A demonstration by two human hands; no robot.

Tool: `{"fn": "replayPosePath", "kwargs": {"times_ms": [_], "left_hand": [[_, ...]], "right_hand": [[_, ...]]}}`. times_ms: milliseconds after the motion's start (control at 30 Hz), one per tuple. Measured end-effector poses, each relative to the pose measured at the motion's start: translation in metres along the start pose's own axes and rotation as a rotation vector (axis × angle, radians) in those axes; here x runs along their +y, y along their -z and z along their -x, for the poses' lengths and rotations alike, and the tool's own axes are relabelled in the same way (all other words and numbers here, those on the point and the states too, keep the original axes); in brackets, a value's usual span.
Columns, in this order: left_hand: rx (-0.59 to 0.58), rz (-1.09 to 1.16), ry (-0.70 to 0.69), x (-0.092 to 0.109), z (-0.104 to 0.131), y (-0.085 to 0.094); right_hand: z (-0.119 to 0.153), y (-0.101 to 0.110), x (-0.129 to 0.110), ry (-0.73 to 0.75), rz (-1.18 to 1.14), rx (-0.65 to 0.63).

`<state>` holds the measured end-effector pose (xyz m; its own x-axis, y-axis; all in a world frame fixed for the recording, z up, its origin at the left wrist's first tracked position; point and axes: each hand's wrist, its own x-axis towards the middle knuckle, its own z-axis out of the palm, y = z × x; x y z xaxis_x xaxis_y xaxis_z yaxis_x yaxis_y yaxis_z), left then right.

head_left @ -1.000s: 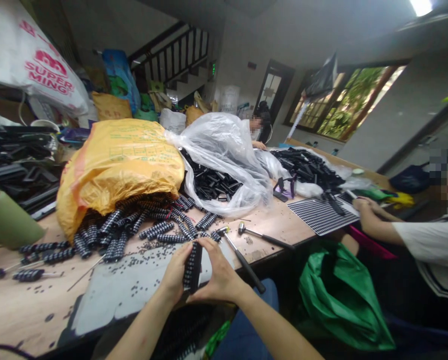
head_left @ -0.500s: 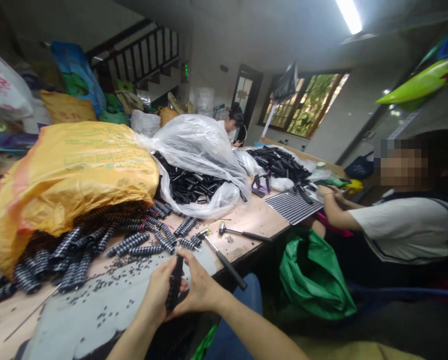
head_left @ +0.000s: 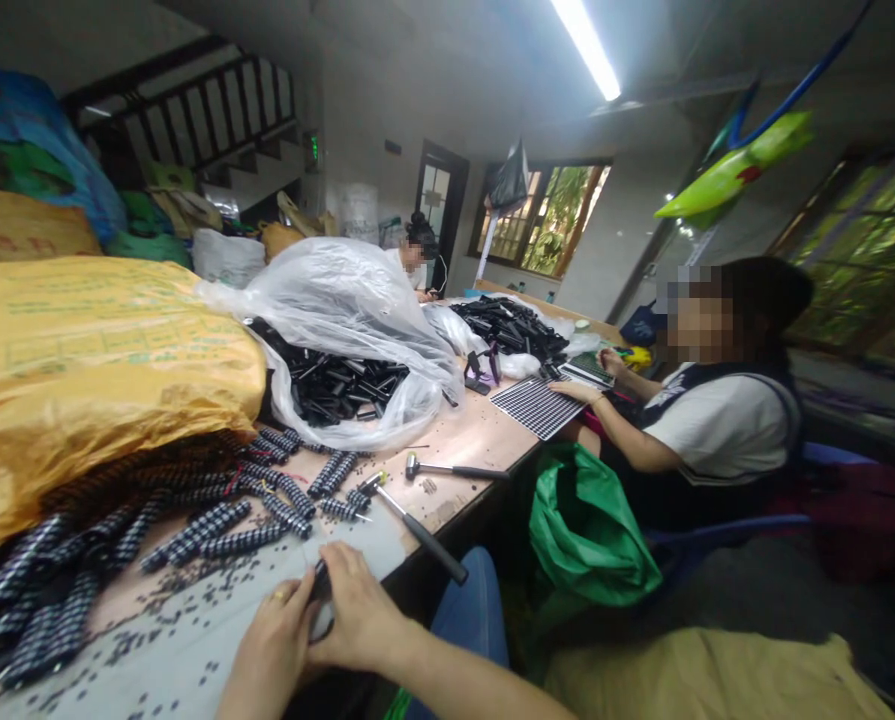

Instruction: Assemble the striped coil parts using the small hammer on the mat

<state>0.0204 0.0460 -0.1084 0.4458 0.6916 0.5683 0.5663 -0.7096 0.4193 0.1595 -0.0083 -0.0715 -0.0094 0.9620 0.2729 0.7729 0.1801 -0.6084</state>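
Strip: a dark strip (head_left: 319,590) is pinched between both hands at 6 o'clock, low over the near edge of the bench (head_left: 469,440); only a sliver shows between the fingers.
Left hand: the left hand (head_left: 267,645) closes its grip on the strip from the 7 o'clock side, a ring on one finger.
Right hand: the right hand (head_left: 357,620) closes over the strip from the 5 o'clock side, fingers curled on top.
Pad: a grey pad (head_left: 192,640) lies under the hands, strewn with small dark bits.
Beaded strips: a heap of beaded strips (head_left: 214,525) spreads from 9 to 11 o'clock of the hands, spilling from under a yellow sack (head_left: 102,370).
Hammers: two hammers (head_left: 417,525) lie just at 1 o'clock, heads toward the heap.
Clear bag: a clear bag (head_left: 342,310) of black parts sits at 12 o'clock.
Co-worker: a person at 2 o'clock rests a hand (head_left: 571,392) on a ribbed tray (head_left: 537,405).
Progress: judging by the large loose heap, one strip is in hand and much seems left; how far this strip has got cannot be told.
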Motion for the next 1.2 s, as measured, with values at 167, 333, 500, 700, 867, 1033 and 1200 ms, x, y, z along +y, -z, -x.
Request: {"fn": "replayPosePath", "kwargs": {"times_ms": [167, 333, 500, 700, 867, 1033, 1200], "left_hand": [[-0.08, -0.26, -0.271, -0.021, 0.007, 0.015], [-0.109, -0.388, -0.311, -0.021, 0.009, 0.026], [-0.112, -0.378, -0.287, -0.023, 0.011, 0.023], [-0.203, -0.378, -0.086, 0.001, 0.01, 0.032], [-0.252, -0.382, -0.033, 0.017, 0.008, 0.04], [-0.28, -0.431, 0.011, 0.025, 0.013, 0.037], [-0.284, -0.453, 0.037, 0.043, 0.019, 0.022]], "right_hand": [[-0.001, 0.042, 0.029, -0.428, 0.489, 0.176], [-0.009, 0.048, 0.058, -0.46, 0.643, 0.187], [-0.006, 0.058, 0.063, -0.507, 0.586, 0.123], [0.028, 0.072, 0.027, -0.304, 0.216, -0.057], [0.043, 0.07, -0.003, -0.269, 0.174, -0.014], [0.05, 0.053, -0.003, -0.235, 0.387, -0.158], [0.039, 0.068, -0.028, -0.168, 0.238, -0.059]]}}
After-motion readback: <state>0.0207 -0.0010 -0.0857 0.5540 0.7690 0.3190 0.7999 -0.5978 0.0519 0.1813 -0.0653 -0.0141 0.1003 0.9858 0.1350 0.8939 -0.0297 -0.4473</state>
